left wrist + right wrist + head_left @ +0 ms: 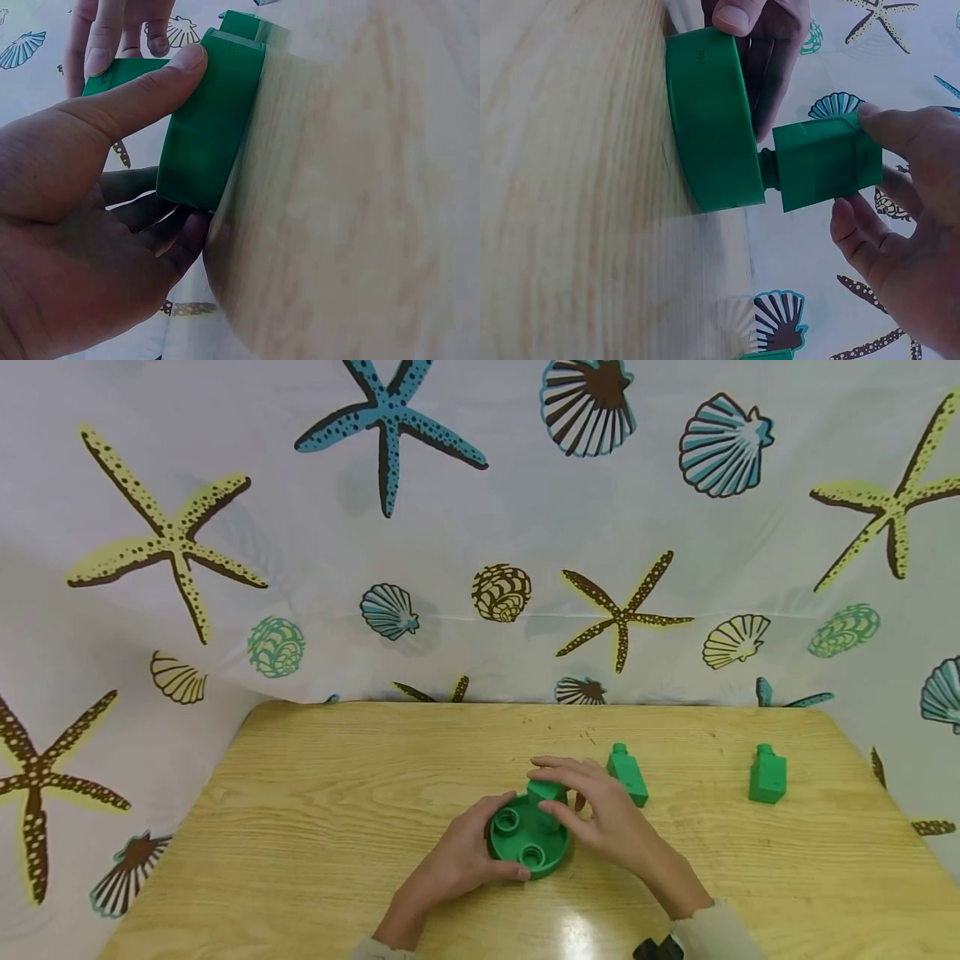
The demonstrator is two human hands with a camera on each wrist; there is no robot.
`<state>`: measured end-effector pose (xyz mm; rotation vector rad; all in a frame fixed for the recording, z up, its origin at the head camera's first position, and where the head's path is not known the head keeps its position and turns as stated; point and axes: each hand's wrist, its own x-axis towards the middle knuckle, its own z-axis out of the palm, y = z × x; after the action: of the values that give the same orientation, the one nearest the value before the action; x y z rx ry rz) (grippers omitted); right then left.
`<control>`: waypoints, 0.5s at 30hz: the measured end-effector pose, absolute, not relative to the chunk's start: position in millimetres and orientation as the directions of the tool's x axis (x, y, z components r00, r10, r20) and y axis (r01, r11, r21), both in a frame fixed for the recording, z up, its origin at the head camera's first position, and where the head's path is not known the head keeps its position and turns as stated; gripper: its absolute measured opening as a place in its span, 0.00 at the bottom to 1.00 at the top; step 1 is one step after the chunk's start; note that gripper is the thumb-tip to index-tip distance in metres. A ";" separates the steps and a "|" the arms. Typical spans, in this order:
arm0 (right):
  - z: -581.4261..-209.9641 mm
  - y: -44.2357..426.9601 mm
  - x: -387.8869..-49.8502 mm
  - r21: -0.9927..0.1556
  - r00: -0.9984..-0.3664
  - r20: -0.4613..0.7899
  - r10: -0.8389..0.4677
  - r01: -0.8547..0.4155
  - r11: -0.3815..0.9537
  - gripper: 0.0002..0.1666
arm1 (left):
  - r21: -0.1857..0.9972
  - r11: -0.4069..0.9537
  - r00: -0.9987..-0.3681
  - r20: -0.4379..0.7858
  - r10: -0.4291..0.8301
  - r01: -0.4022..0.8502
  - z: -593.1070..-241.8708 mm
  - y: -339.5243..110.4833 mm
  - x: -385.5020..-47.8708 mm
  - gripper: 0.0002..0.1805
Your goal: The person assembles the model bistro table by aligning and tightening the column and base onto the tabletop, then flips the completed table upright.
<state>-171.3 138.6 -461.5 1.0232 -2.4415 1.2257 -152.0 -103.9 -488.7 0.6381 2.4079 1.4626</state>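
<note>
A round green base (546, 860) with ring-shaped sockets lies on the table. My left hand (459, 858) grips its left side, thumb at the near rim; the left wrist view shows that hand (97, 225) around the base (206, 124). My right hand (611, 818) pinches a green block (545, 791) over the base's far right part. In the right wrist view the fingers and thumb of that hand (919, 202) hold the block (825, 161) upright, its narrow knob end at the open side of the base (712, 120); how deep the knob sits is hidden.
Two more green blocks are on the wooden table (315, 810), one (628, 774) just beyond my right hand, the other (768, 774) farther right. A cloth (450, 543) with starfish and shells hangs behind the table. Something black (658, 949) shows near my right sleeve.
</note>
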 end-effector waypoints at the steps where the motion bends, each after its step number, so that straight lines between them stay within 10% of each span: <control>1: -460.4 138.2 -172.1 -0.616 -0.734 0.468 -0.492 -0.670 0.413 0.22 | 0.887 0.398 -0.872 0.010 0.489 0.233 -488.8 -104.1 -152.0 0.54; 15: -463.7 142.5 -173.5 -0.773 -0.782 0.393 -0.483 -0.566 0.286 0.25 | 0.886 0.409 -0.876 -0.007 0.482 0.218 -489.7 -105.2 -152.3 0.54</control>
<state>-173.5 142.5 -463.7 1.0026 -2.4522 1.5299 -152.3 -105.2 -489.7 0.6129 2.4061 1.4546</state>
